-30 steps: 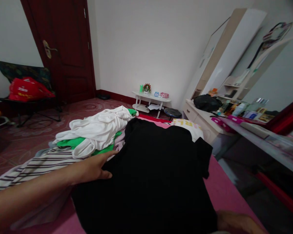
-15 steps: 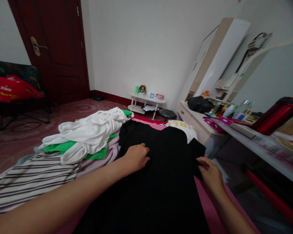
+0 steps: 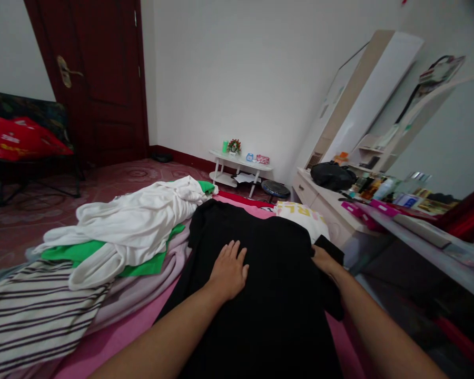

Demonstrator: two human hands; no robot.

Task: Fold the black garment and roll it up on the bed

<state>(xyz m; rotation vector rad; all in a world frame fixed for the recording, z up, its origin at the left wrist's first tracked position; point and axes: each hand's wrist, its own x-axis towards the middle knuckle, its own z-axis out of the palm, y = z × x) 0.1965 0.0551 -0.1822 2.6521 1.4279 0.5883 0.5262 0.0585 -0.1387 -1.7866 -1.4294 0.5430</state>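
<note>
A black short-sleeved shirt (image 3: 276, 284) lies spread out in front of me on a pink cover (image 3: 126, 326). Flat on its chest rests my left hand (image 3: 229, 269), palm down with the fingers stretched out. At the shirt's right sleeve, my right hand (image 3: 322, 259) has its fingers closed on the black cloth; the fingertips are partly hidden. Beside the shirt, on the left, are piled white clothes (image 3: 142, 216) over a green garment (image 3: 146, 268) and a striped garment (image 3: 35, 316). A folded white shirt with yellow letters (image 3: 304, 217) lies beyond its right shoulder.
To the right stands a dressing table (image 3: 327, 202) with a black bag (image 3: 332, 175) and several bottles. A low white table (image 3: 240, 160) and a round stool (image 3: 275, 189) are by the far wall. On a chair at the left sits a red bag (image 3: 23, 139).
My left hand has flattened onto the shirt, its fingers now spread. My right hand has taken hold at the sleeve, and that sleeve has shifted and folded. The view has moved slightly.
</note>
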